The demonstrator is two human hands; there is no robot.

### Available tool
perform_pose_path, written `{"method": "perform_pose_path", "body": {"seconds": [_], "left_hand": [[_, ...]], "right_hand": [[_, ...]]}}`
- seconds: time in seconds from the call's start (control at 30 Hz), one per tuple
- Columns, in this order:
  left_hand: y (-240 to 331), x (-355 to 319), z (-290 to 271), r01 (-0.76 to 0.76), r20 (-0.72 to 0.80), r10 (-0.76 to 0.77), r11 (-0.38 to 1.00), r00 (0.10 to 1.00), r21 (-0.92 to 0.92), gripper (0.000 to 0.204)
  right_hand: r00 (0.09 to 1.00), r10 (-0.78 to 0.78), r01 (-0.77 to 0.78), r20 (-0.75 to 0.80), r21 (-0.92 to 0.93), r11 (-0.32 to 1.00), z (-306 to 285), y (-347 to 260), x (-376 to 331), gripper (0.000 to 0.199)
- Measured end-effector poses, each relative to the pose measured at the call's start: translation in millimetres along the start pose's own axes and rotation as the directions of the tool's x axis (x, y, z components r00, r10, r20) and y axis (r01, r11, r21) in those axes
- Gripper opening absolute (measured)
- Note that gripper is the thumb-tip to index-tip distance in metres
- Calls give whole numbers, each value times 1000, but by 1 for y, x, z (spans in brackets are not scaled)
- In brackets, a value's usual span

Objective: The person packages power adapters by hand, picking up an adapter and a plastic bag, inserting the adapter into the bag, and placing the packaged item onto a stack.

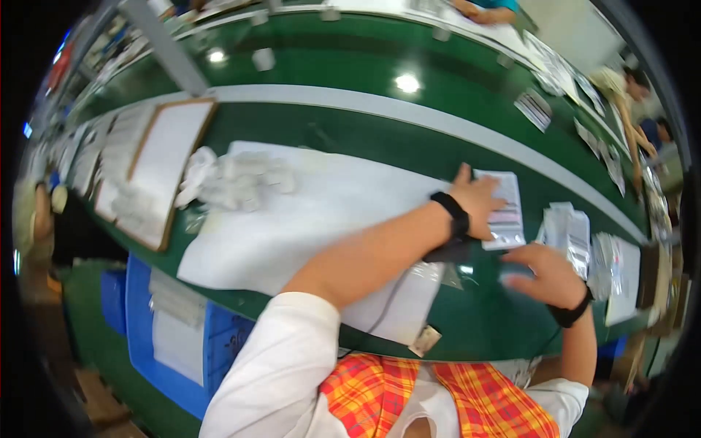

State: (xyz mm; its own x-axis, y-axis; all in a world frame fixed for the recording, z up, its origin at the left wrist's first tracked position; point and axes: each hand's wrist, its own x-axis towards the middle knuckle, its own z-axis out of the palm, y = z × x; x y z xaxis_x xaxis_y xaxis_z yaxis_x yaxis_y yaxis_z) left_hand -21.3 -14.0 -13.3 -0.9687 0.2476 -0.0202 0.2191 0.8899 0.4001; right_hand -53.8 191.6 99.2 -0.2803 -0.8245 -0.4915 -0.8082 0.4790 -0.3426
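On the green worktable, a flat packet [509, 187] with a printed label lies right of centre. My left hand [476, 203] rests with spread fingers across the packet's left side, black band on its wrist. Nearer to me and further right, my right hand [551, 279] hovers by the packet's near end. Its thumb and fingers stand apart, slightly smeared by motion, and nothing shows between them. Several similar packets [566, 230] lie in a loose pile just beyond the right hand. Under my left forearm spreads a large white sheet [328, 197].
White bagged pieces [244, 179] are heaped on the sheet's far left. Left of them lies a wood-edged board [171, 146]. A blue crate [139, 321] stands below the table's left edge. Clear bundles [604, 266] sit at the right. Other people work beyond a pale rail [350, 98].
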Motion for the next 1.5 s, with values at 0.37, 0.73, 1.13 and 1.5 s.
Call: {"method": "perform_pose_path", "body": {"seconds": [0.37,0.73,1.13,1.5], "left_hand": [[-2,5,21,82,-295,-46,990,954,112,57],[-10,3,-3,117,-166,-116,993,979,-2,51],[11,-7,-3,74,-237,-67,997,969,23,37],[-13,11,19,-183,-476,250,966,843,183,38]], "right_hand": [[886,-432,408,-168,-161,899,-25,-244,227,61],[703,-253,620,-665,398,676,-60,-152,165,38],[580,445,602,-682,727,329,50,31,56,53],[544,480,648,-688,708,281,48,30,80,48]]}}
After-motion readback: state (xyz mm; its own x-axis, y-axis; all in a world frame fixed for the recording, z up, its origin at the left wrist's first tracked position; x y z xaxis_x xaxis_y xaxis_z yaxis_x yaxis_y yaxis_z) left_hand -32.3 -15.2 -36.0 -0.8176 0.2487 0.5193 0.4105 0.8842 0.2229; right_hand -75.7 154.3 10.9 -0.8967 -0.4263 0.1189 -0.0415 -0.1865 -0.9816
